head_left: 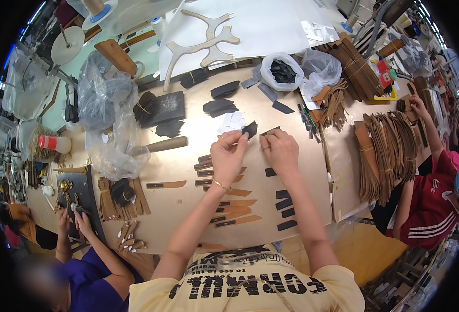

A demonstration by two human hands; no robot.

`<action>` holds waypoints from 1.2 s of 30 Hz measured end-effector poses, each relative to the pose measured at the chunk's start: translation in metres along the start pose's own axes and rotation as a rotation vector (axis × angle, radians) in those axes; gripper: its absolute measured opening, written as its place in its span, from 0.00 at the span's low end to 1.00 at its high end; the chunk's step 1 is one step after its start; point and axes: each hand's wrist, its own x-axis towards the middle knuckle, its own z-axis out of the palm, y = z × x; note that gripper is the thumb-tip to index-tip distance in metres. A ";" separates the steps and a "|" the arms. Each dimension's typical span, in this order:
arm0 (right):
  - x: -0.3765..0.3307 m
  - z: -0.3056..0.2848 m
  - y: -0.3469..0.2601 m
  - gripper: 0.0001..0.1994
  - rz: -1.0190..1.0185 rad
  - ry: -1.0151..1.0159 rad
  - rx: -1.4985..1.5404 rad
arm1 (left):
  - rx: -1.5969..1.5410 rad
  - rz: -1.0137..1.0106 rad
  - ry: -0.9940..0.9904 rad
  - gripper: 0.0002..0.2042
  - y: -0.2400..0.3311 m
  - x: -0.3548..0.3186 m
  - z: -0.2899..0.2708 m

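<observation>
My left hand [228, 156] is closed, thumb and fingers pinching a small black piece [250, 129] that looks like leather. Beside it, my right hand [282, 152] pinches a thin dark strip [271, 130], mostly covered by the fingers. A pile of white slips [231, 121] lies just beyond my left fingertips. Under and beside my left forearm, several brown strips [236, 210] lie in a column with black pieces on them. Several loose black pieces [287, 212] form another column by my right forearm. Stacks of black pieces [219, 107] sit farther off.
A plastic bag of black pieces [282, 72] stands at the back. Bundled brown strips [384, 156] lie at right, near a person in a red shirt [428, 213]. At left are a crumpled plastic bag [107, 99] and a person in purple [97, 275]. A rod [162, 144] lies left of my hands.
</observation>
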 end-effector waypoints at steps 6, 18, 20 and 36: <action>-0.011 -0.022 -0.017 0.07 0.168 0.138 0.388 | -0.064 -0.042 -0.079 0.09 -0.005 0.001 0.008; -0.014 -0.024 -0.027 0.08 0.095 0.130 0.401 | 0.094 0.125 -0.042 0.08 0.007 -0.013 0.021; -0.011 -0.031 -0.017 0.07 0.166 0.122 0.524 | 0.088 0.090 -0.020 0.08 0.003 -0.007 0.020; 0.036 0.013 0.007 0.10 -0.132 0.008 -0.279 | 0.013 0.054 0.037 0.10 0.013 0.006 -0.022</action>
